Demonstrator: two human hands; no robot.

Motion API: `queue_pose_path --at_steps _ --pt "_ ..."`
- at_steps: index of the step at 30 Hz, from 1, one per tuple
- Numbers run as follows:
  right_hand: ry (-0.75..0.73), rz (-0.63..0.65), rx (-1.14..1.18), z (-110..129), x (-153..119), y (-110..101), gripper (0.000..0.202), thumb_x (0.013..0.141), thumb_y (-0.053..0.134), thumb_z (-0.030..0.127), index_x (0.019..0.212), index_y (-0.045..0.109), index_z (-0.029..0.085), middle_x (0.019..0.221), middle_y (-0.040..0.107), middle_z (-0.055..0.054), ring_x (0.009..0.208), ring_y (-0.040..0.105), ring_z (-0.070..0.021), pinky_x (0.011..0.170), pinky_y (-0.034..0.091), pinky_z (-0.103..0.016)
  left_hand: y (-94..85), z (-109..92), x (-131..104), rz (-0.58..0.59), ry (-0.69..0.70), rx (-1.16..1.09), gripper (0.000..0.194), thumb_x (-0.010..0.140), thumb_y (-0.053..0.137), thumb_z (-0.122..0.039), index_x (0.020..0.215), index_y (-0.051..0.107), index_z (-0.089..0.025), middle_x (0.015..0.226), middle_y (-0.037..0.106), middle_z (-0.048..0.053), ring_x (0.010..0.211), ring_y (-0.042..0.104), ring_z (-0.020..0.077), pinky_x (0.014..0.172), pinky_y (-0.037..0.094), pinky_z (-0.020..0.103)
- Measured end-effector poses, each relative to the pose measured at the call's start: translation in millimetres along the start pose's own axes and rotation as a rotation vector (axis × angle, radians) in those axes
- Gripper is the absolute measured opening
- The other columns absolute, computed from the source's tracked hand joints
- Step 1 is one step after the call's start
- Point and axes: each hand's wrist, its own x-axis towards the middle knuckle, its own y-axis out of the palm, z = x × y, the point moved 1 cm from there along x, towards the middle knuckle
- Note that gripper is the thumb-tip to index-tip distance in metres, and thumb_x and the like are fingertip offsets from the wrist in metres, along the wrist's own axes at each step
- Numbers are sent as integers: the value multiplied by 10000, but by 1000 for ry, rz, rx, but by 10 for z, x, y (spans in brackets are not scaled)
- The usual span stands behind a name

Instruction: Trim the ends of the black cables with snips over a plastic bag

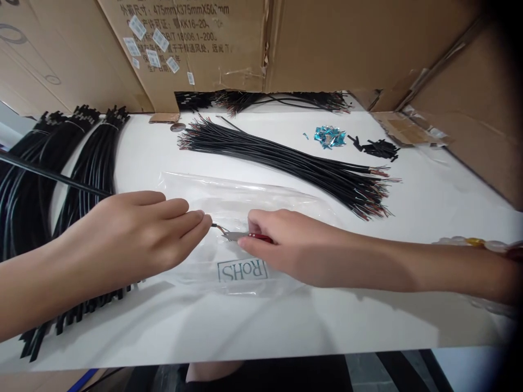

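My left hand (pixel 151 231) is closed on a black cable (pixel 53 175), pinching it near one end. Past my fingertips, the bared end shows thin coloured wires (pixel 221 228). My right hand (pixel 281 239) is closed around a small red-handled knife (pixel 260 237), though the grip hides much of the handle. Its pointed metal blade (pixel 233 236) meets the wires, touching or very close to them. Under both hands lies a clear plastic bag (pixel 286 204) printed with RoHS.
Behind my hands lies a bundle of stripped black cables (pixel 278 158). Thick cable bundles (pixel 98 158) stand at the left. Blue foil scraps (pixel 329 137) and black sheath offcuts (pixel 379 149) are piled at the back right. Cardboard walls (pixel 347 43) border the white table (pixel 229 332).
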Motion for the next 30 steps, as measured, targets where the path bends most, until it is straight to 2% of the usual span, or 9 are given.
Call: queue_pose_path --at_steps 4,9,12,18,21,30 --pt "-28 17 33 -38 55 20 345 927 372 510 784 454 207 729 573 -9 573 452 -131 458 318 -275 10 -14 -4 -16 22 -21 366 706 391 -42 793 691 -235 629 667 -71 583 545 82 507 410 250" --pt "-65 -20 11 -38 114 30 362 927 366 526 764 438 210 708 558 2 553 428 -124 445 297 -276 -13 -10 -4 -72 21 -107 458 760 316 56 789 706 -181 719 699 3 601 567 141 493 436 301" --pt "-49 -21 1 -15 114 22 347 928 373 507 763 438 209 710 560 0 555 430 -124 444 307 -275 -23 4 2 -103 45 -142 472 803 284 54 781 702 -166 687 678 4 585 565 153 485 423 307" --pt "-11 -16 24 4 95 22 354 934 368 520 784 445 209 724 547 -1 562 428 -120 449 305 -266 3 0 13 -116 10 -153 480 807 268 57 698 653 -207 600 607 -11 575 535 163 509 383 319" --pt "10 -8 36 -2 103 33 360 936 363 529 790 451 212 720 544 2 560 431 -120 455 302 -263 22 -14 -3 -112 15 -170 473 805 261 45 695 641 -216 596 596 -10 576 522 168 519 367 329" --pt "48 -6 65 0 138 45 344 937 365 512 805 469 212 727 553 -5 565 447 -126 464 314 -270 101 -87 -133 -13 -68 -277 385 773 382 1 867 662 -246 798 674 -7 768 588 210 617 385 374"
